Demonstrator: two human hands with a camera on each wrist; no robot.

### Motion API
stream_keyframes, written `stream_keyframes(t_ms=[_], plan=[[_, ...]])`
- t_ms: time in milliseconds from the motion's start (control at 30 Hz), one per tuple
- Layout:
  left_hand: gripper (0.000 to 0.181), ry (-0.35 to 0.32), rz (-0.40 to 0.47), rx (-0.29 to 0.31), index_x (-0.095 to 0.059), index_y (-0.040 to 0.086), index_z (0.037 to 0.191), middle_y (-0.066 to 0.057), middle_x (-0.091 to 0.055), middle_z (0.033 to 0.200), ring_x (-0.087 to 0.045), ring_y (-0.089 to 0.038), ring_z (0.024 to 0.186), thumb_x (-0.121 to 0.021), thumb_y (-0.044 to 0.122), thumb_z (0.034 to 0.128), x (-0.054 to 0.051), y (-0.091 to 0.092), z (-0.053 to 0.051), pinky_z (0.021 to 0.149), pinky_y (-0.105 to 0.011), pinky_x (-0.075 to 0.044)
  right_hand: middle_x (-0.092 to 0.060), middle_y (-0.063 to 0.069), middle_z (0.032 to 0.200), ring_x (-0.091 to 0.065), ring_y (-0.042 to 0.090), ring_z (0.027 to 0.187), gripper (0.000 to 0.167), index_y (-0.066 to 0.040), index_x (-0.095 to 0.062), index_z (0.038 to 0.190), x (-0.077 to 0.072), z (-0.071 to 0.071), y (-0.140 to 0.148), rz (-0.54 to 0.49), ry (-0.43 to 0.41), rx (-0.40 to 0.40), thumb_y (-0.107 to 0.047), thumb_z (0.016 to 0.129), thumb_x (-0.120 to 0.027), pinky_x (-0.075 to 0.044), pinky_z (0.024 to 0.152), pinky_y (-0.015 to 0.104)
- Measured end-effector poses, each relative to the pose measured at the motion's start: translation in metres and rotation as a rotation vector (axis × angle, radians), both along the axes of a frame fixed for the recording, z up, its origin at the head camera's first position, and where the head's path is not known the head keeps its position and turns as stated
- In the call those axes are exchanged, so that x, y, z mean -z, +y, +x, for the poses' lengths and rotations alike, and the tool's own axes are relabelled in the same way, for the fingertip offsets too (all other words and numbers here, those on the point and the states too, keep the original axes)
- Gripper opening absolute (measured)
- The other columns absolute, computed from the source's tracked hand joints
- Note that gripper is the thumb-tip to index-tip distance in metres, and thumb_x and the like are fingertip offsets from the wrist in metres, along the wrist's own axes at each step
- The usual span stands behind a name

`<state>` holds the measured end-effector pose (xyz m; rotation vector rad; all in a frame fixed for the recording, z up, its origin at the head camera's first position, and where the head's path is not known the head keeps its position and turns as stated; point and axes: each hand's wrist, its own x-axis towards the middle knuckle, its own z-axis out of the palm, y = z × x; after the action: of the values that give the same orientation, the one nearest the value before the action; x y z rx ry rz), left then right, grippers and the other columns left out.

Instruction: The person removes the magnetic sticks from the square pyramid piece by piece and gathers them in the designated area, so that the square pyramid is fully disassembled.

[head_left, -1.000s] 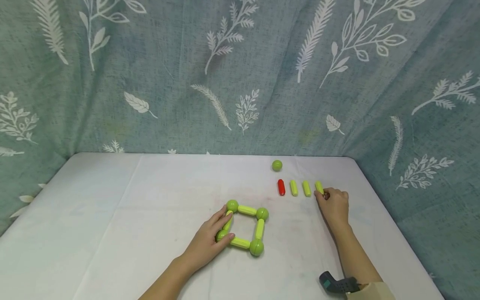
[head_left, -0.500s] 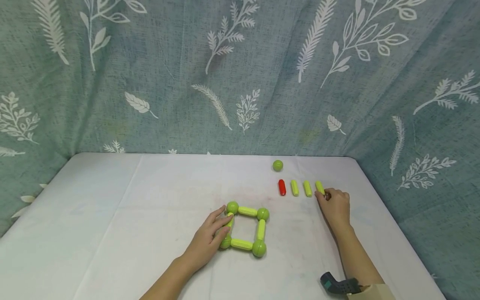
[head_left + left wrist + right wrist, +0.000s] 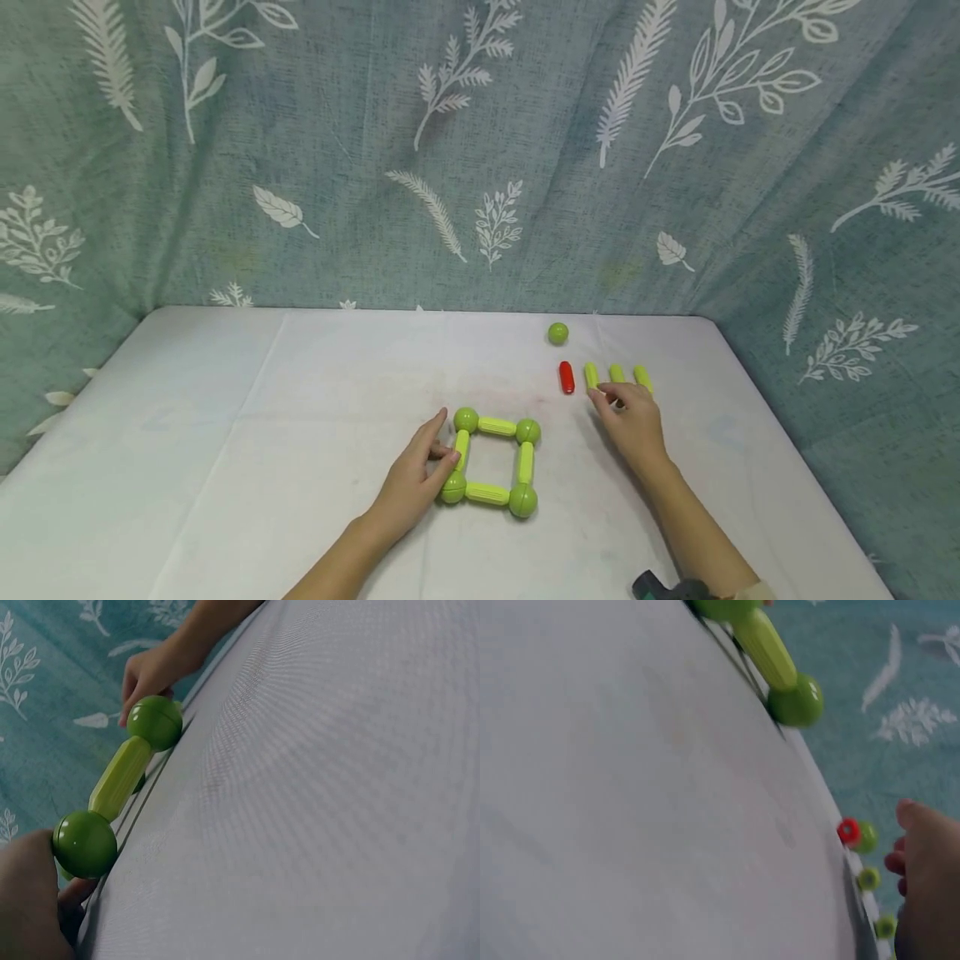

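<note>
A square of yellow-green rods (image 3: 487,494) joined at its corners by green balls (image 3: 522,500) lies on the white table. My left hand (image 3: 408,483) rests against its left side, with the index finger extended and the thumb by the left rod. In the left wrist view, the near-left ball (image 3: 85,844) sits right beside this hand. Above the loose rods is my right hand (image 3: 633,421), fingers slightly bent, its fingertips near the leftmost yellow-green rod (image 3: 591,375). Nothing shows between the fingers in the right wrist view.
To the left of the loose rods lies a red rod (image 3: 567,377), with a single green ball (image 3: 558,333) behind it. Two more yellow-green rods, one of them the rightmost rod (image 3: 642,377), lie in the same row. A leaf-patterned curtain (image 3: 337,167) borders the table.
My right hand has left the rightmost rod and moved left to the leftmost yellow-green one. The left hand's fingers have drawn back from over the square to its left side.
</note>
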<state>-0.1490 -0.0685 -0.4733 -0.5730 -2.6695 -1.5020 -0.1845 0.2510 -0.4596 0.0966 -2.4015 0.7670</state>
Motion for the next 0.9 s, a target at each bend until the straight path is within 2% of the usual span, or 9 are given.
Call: stream_keyframes(t_ms=[133,267,367,467,567,667,733,900], plan=[[0.068,-0.015,-0.007,0.024,-0.026,0.008,0.148,-0.002,-0.052,0.129,-0.058,-0.015,0.106,-0.061,0.024,0.0926,-0.001,0.001,0.001,0.101,-0.051,-0.039,-0.059,-0.002,0.072,-0.051,0.01,0.068,0.018,-0.005,-0.072,0.092,0.004,0.004,-0.023,-0.026,-0.087,-0.148,-0.016,0.079,-0.077,-0.046,0.058,0.022],[0.073,-0.017,-0.018,0.039,-0.028,0.007,0.148,-0.003,-0.055,0.126,-0.056,-0.018,0.109,-0.066,0.025,0.0883,-0.003,0.001,0.002,0.1,-0.053,-0.038,-0.057,-0.006,0.073,-0.048,0.006,0.065,0.022,-0.005,-0.071,0.098,0.007,0.007,-0.039,-0.107,-0.202,-0.278,-0.017,0.08,-0.076,-0.044,0.056,0.019],[0.077,-0.013,-0.032,0.046,-0.031,0.007,0.147,-0.001,-0.058,0.121,-0.054,-0.02,0.109,-0.069,0.031,0.0852,-0.004,0.0,0.003,0.099,-0.054,-0.038,-0.061,-0.007,0.08,-0.049,0.005,0.068,0.028,-0.008,-0.07,0.104,0.006,0.009,-0.048,-0.13,-0.284,-0.353,-0.023,0.081,-0.075,-0.045,0.059,0.019],[0.076,-0.002,-0.022,0.055,-0.037,0.008,0.144,0.001,-0.053,0.131,-0.055,-0.015,0.107,-0.072,0.034,0.0822,-0.004,0.0,0.003,0.098,-0.051,-0.04,-0.063,-0.01,0.089,-0.05,0.007,0.075,0.034,-0.014,-0.07,0.108,0.005,0.011,-0.054,-0.109,-0.371,-0.394,-0.034,0.081,-0.074,-0.046,0.065,0.021],[0.069,0.063,-0.011,0.047,-0.046,0.008,0.138,0.004,-0.051,0.135,-0.058,-0.008,0.101,-0.075,0.033,0.0805,-0.002,0.001,0.001,0.096,-0.042,-0.045,-0.063,-0.012,0.095,-0.051,0.008,0.08,0.036,-0.02,-0.07,0.109,0.004,0.011,-0.057,-0.118,-0.447,-0.396,-0.041,0.08,-0.074,-0.046,0.07,0.022],[0.058,0.169,-0.008,0.007,-0.056,0.006,0.128,0.005,-0.059,0.12,-0.059,-0.005,0.093,-0.077,0.029,0.0784,0.0,0.002,0.0,0.089,-0.033,-0.05,-0.062,-0.011,0.094,-0.05,0.01,0.08,0.034,-0.022,-0.07,0.107,0.003,0.01,-0.058,-0.147,-0.505,-0.394,-0.041,0.079,-0.074,-0.045,0.069,0.022],[0.051,0.219,-0.01,-0.022,-0.061,0.006,0.121,0.005,-0.06,0.11,-0.058,-0.005,0.09,-0.078,0.026,0.0774,0.002,0.003,-0.001,0.084,-0.029,-0.051,-0.061,-0.01,0.091,-0.05,0.011,0.078,0.03,-0.021,-0.07,0.104,0.002,0.011,-0.058,-0.164,-0.533,-0.422,-0.037,0.079,-0.075,-0.044,0.067,0.022],[0.038,0.238,-0.039,-0.046,-0.068,0.01,0.109,0.009,-0.06,0.1,-0.057,-0.007,0.09,-0.08,0.024,0.0754,0.003,0.004,-0.001,0.08,-0.027,-0.05,-0.06,-0.007,0.085,-0.05,0.01,0.072,0.025,-0.017,-0.068,0.099,-0.001,0.012,-0.065,-0.217,-0.563,-0.573,-0.031,0.08,-0.076,-0.044,0.063,0.02]])
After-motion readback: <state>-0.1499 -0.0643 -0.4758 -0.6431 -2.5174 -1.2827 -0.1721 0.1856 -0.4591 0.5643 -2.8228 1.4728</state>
